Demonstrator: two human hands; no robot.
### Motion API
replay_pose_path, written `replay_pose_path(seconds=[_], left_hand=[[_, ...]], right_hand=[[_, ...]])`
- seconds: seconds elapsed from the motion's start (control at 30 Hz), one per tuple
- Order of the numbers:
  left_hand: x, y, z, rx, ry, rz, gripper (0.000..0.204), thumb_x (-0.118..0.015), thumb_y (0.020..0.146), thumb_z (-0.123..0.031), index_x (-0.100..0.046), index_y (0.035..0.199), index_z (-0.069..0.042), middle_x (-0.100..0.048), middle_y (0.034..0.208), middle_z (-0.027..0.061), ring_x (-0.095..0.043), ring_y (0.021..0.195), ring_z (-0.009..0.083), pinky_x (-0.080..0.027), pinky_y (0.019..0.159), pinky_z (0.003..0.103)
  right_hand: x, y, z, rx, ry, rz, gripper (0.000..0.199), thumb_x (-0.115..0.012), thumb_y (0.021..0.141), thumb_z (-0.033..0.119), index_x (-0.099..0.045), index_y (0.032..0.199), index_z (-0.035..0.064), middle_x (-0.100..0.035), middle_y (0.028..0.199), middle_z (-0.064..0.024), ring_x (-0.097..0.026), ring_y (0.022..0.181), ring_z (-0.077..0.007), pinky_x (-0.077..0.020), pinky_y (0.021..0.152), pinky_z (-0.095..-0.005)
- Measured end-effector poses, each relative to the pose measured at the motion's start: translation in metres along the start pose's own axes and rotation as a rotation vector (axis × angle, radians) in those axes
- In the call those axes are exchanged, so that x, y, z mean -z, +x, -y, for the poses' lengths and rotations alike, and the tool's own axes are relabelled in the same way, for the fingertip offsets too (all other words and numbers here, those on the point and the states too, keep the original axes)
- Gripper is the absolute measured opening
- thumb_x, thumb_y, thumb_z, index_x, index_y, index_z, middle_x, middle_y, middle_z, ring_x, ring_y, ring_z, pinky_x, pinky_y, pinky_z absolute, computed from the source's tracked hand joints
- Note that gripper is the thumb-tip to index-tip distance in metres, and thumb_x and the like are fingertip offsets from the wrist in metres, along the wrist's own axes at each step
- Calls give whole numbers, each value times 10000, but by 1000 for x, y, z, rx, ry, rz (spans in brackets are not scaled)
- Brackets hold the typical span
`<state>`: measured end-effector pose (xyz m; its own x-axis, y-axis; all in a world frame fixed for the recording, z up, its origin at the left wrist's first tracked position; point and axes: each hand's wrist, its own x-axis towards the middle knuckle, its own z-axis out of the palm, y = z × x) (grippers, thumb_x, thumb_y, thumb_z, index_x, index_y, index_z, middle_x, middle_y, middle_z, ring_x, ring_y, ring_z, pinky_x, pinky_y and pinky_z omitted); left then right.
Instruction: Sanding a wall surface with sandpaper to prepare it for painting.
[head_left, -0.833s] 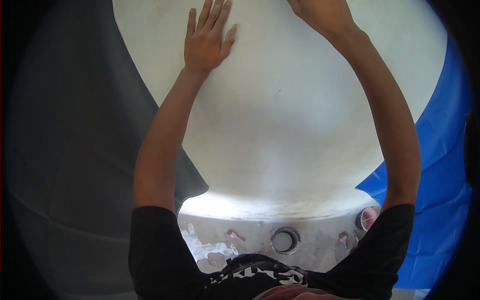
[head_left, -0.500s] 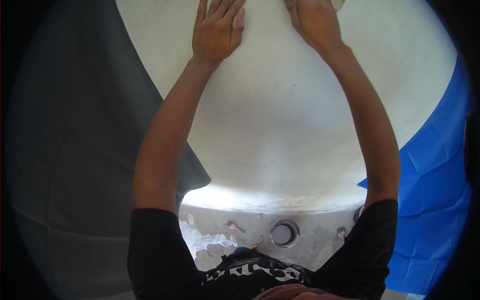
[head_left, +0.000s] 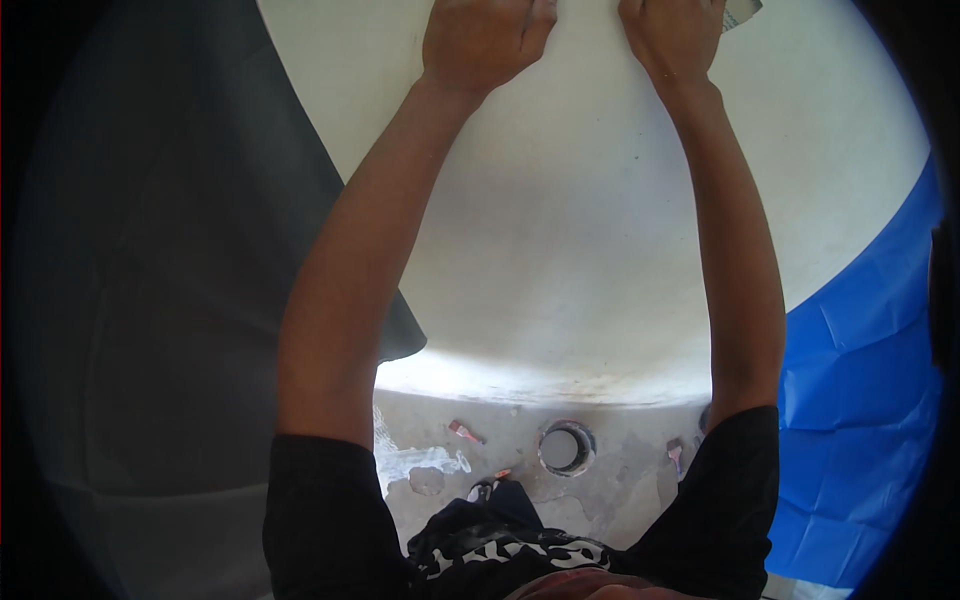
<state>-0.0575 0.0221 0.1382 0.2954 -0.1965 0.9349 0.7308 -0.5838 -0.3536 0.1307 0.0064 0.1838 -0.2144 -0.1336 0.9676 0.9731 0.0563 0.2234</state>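
A large, smooth off-white curved shell (head_left: 560, 230) spans the space in front of me. My left hand (head_left: 485, 40) rests palm down on its far part, thumb stretched out; the upper edge cuts off the other fingers. Farther right, my right hand (head_left: 675, 38) presses on the same surface, with its fingertips also out of view. A small greyish printed sheet (head_left: 742, 12), which looks like sandpaper, sticks out from beside the right hand's outer side. The rest of that sheet is hidden.
Dark grey sheeting (head_left: 170, 300) covers the left side; a blue tarp (head_left: 850, 400) hangs at the right. On the concrete floor (head_left: 600, 500) below stand a round pot (head_left: 566, 448), a red brush (head_left: 465, 431) and another brush (head_left: 675, 455). White smears (head_left: 415, 460) mark the floor.
Both hands have slid farther away and to the right across the shell. More of the printed sheet now shows beside the right hand.
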Motion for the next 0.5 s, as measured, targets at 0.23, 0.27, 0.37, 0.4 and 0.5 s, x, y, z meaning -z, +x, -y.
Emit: replay_pose_path(seconds=[0.23,0.27,0.37,0.4,0.5], left_hand=[[-5,-2,-2,31,-119,-31,500,-459,1033,-192,-486,1497,-6,-436,1599,175,-396,1487,365,-252,1238,547],[-5,-2,-2,29,-126,-37,500,-459,1033,-192,-486,1497,-6,-436,1599,175,-396,1487,365,-252,1238,547],[-3,-5,-2,13,16,-25,499,-471,1023,-181,-494,1490,-6,-440,1595,176,-403,1481,364,-253,1238,547],[-5,-3,-3,9,-16,-35,504,-479,1014,-179,-497,1486,-2,-442,1594,174,-406,1478,360,-255,1238,546],[-4,-5,-4,8,-24,-30,515,-498,996,-178,-504,1477,6,-448,1590,169,-411,1476,352,-260,1239,543]], right_hand=[[4,1,-1,-2,-20,25,529,-385,1110,270,-374,1569,7,-294,1655,-239,-224,1560,-389,-137,1270,-567],[3,0,-1,-12,-12,43,528,-383,1111,274,-374,1570,14,-288,1660,-232,-220,1562,-384,-134,1272,-565],[2,-3,-5,-6,-27,71,529,-382,1112,278,-369,1577,27,-277,1670,-217,-212,1566,-374,-126,1275,-562],[3,-4,-6,7,-50,81,530,-382,1113,279,-364,1583,34,-272,1675,-209,-208,1569,-368,-121,1277,-561],[10,-14,-2,-21,21,141,537,-381,1110,271,-346,1596,47,-262,1683,-194,-195,1575,-359,-111,1281,-556]])
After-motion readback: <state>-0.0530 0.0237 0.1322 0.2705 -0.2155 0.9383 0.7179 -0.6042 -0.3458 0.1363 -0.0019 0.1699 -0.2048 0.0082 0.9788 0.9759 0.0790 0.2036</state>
